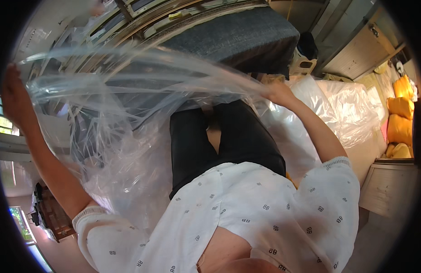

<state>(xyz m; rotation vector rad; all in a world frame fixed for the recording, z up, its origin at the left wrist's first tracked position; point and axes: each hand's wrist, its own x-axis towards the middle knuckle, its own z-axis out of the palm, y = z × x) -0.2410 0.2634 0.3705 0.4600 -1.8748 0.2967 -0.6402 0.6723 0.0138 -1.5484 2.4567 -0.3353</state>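
Note:
A clear, thin plastic sheet [142, 86] stretches in loose folds between my two raised hands. At the far left my left hand [15, 98] is closed at one end of the sheet, with the arm held out wide. My right hand [278, 94], to the right of my knees, grips the gathered other end with its fingers wrapped round it. More of the same crumpled plastic [124, 168] hangs down on my left, beside my dark trousers [247, 132]. Beyond the sheet, dark grey-blue fabric [237, 36] lies over a long machine or frame.
Metal rails [128, 22] run along the far left of the fabric. Shiny heaped plastic [351, 107] lies at the right. Past it are orange bundles [399, 127] on a shelf and a pale cabinet [388, 184]. A white plastic container [303, 65] stands by the fabric's right end.

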